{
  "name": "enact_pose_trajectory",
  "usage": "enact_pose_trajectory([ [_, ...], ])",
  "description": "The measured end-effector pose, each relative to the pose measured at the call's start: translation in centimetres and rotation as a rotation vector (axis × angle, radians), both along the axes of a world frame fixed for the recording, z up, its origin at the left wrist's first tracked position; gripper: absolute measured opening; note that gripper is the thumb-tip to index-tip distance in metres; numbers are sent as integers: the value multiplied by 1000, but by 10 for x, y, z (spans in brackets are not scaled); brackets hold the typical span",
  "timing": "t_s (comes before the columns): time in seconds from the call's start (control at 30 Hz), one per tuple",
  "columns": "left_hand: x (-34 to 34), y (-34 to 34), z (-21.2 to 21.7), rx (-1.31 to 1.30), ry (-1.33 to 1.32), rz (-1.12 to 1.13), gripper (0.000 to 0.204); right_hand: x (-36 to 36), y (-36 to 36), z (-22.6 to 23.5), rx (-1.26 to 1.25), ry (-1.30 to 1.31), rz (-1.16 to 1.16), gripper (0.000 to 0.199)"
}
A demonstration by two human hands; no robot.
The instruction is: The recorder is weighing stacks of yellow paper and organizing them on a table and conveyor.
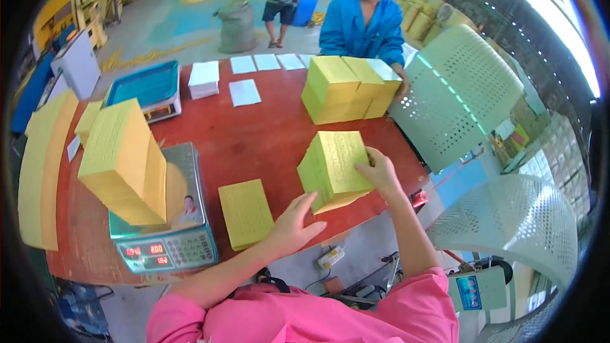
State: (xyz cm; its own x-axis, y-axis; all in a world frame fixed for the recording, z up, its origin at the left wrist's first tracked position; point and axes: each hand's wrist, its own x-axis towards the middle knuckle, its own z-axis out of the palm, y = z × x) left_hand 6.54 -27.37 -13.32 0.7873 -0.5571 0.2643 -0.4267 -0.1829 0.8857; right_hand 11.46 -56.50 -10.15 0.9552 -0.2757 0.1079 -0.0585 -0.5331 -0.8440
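A digital scale [166, 232] bearing a tall yellow paper stack [124, 162] occupies the red table's [254, 133] near-left corner, a thin yellow pad [246, 213] beside it. At the near edge, the right hand [379, 171] grips a tilted yellow bundle [333, 165], perforated on top; the left hand [293, 222] hovers open below it, holding nothing. A person in blue [362, 25] stands at the far edge behind stacked yellow bundles [346, 89].

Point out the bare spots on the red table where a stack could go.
Bare red tabletop lies between the white paper sheets, the digital scale and the held yellow paper stack. The left edge is crowded with tall yellow stacks; the far right holds a yellow block.
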Motion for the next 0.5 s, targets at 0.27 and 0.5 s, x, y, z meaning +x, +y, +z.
enact_pose_trajectory([
  [0.27,-44,189,136,-238,-7,203,35,-18,17,12,-196,-284,-218,47],
  [0.5,-8,321,190,199,-595,638,18,-39,109,53,10,-377,73,37],
])
